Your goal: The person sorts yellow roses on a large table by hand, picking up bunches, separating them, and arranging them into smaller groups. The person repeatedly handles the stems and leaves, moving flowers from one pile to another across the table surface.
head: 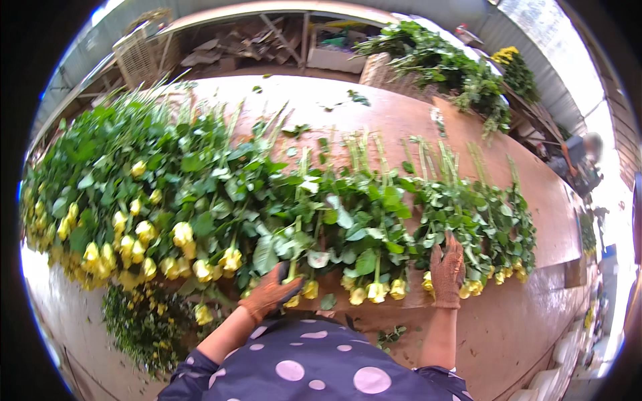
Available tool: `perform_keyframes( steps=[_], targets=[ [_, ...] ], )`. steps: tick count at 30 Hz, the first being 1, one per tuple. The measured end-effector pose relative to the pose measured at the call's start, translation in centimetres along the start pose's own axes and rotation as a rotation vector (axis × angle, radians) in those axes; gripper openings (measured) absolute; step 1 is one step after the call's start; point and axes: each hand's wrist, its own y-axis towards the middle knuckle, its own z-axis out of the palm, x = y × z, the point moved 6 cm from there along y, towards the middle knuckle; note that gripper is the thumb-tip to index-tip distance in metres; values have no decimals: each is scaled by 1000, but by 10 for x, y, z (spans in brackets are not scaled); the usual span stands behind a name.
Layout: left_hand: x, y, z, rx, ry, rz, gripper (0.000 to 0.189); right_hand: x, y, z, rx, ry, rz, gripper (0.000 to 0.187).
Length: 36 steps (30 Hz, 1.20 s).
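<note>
Long-stemmed yellow roses lie in a thick leafy row across the table (554,240), blooms toward me and cut stems pointing away. My left hand (271,293), in an orange-brown work glove with dark fingers, has its thumb and fingers around the stem of a yellow rose (292,302) just above the bloom. Gloved alike, my right hand (447,273) rests on a bunch of roses (449,200) farther right. Its palm faces down and its fingers point away, partly sunk among leaves. Several yellow blooms (377,292) hang at the near table edge between my hands.
A larger heap of roses (145,185) covers the table's left side. Loose leaves and stems (358,97) lie toward the far edge. Behind stand a wicker basket (135,60) and cut greenery (441,65). Trimmings (145,321) pile on the floor. A person (577,160) is at far right.
</note>
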Motion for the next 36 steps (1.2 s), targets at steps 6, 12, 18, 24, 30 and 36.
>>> perform_keyframes(
  steps=[6, 12, 18, 24, 30, 36],
  targets=[
    [-26, -9, -13, 8, 368, 324, 35, 168, -69, 138, 738, 949, 95, 52],
    [65, -7, -121, -655, 1098, -156, 54, 175, -69, 136, 430, 478, -65, 52],
    [53, -17, -131, -431, 980, -118, 40, 247, -65, 87, 345, 472, -361, 46],
    [2, -27, -102, -353, 314, 360, 35, 276, -59, 191, 704, 949, -548, 40],
    [100, 16, -76, -482, 982, -172, 63, 282, -28, 145, 1095, 2178, 519, 20],
    [145, 37, -103, -569, -54, -47, 43, 261, -38, 96, 1048, 1627, 195, 28]
  ],
)
